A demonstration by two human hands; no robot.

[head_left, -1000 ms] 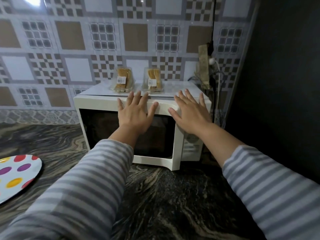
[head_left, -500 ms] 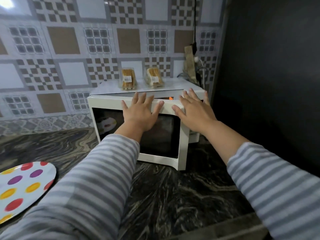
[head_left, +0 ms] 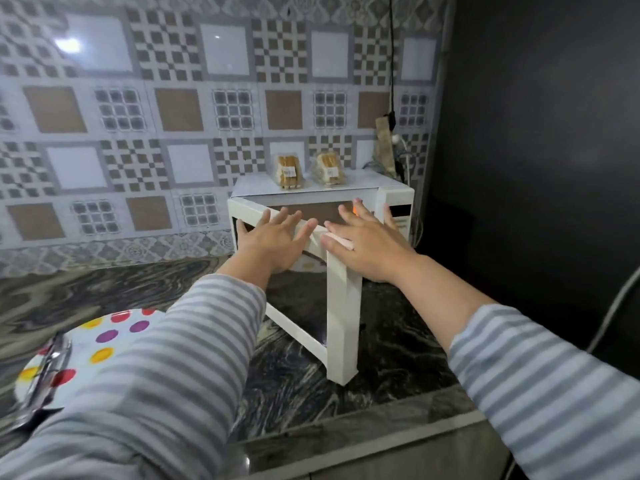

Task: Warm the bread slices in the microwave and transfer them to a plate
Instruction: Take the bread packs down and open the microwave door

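Your left hand [head_left: 273,242] and right hand [head_left: 367,245] splayed flat on glossy white microwave door [head_left: 341,306], marbled dark countertop [head_left: 138,289], patterned tile wall [head_left: 173,116].

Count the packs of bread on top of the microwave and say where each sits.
2. One bread pack stands on the microwave top toward the left; the other bread pack is just right of it, near the middle. Both are at the back by the tiled wall. None looks hidden.

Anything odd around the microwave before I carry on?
Nothing spilled or damaged. The bread packs sit on top of the microwave, not inside it, though its door is swung open. Tongs, I think, lie across the plate.
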